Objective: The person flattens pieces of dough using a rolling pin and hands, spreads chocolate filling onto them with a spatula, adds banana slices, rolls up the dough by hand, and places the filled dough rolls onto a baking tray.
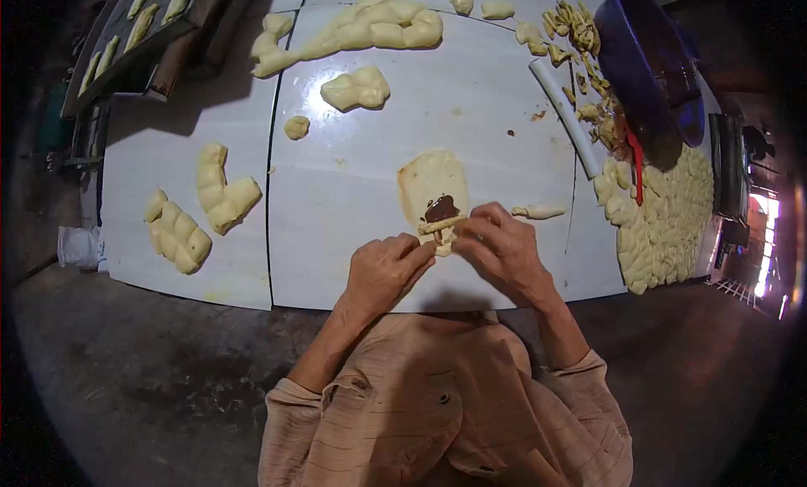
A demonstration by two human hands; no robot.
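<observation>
Pinching right end of pale strip (439,226) with bunched fingertips of right hand (508,247); holding it across near part of flat dough piece (429,172), beside dark brown filling (440,207), on white tabletop (345,188); touching dough's near end with left hand (380,270), fingers pressed together, can't tell if gripping, contact too small to read

We get glare far left on the smooth white panelled worktop (504,92), a dim dark-grey floor (151,369), and blackened, bending edges.
</observation>
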